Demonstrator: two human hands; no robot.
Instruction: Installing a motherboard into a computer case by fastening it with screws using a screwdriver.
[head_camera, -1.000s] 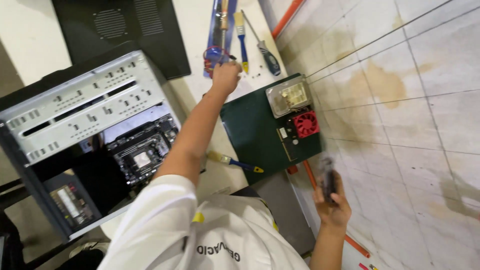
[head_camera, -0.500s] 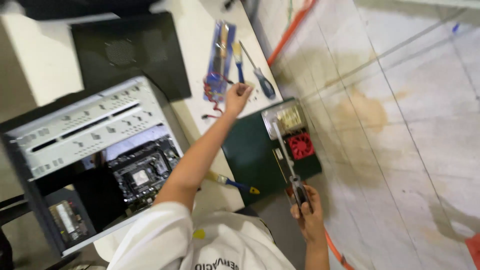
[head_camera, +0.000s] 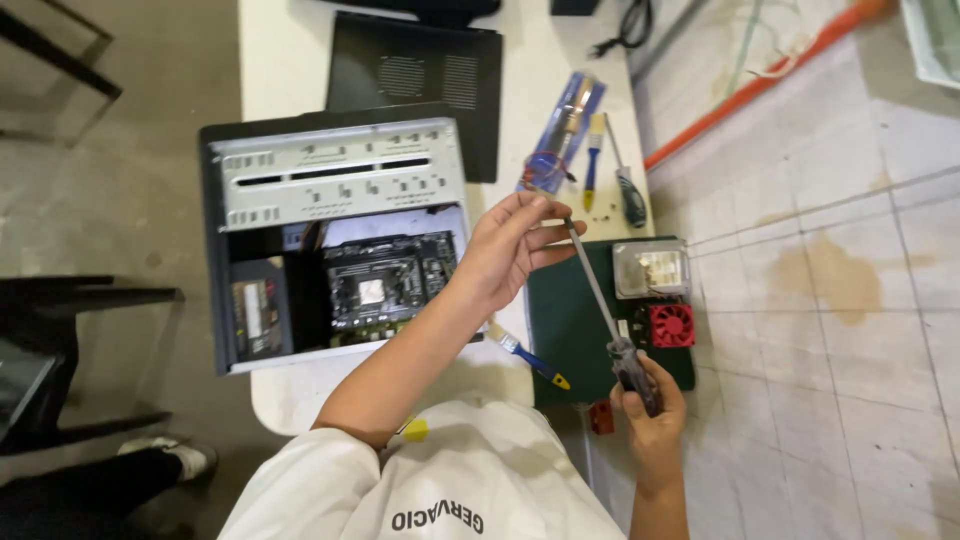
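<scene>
The right hand is gripping the long screwdriver by its handle while the left hand is pinching its tip — a jerk could jab the fingers.

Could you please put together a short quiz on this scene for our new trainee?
1. True or false: the right hand holds the long screwdriver by its handle.
2. Where does the left hand touch that screwdriver? A) on the shaft near the tip; B) on the handle; C) nowhere.
3. Fill in the colour: the red fan lies on a dark ____ mat beside the open computer case.

Key: 1 true; 2 A; 3 green.
</scene>
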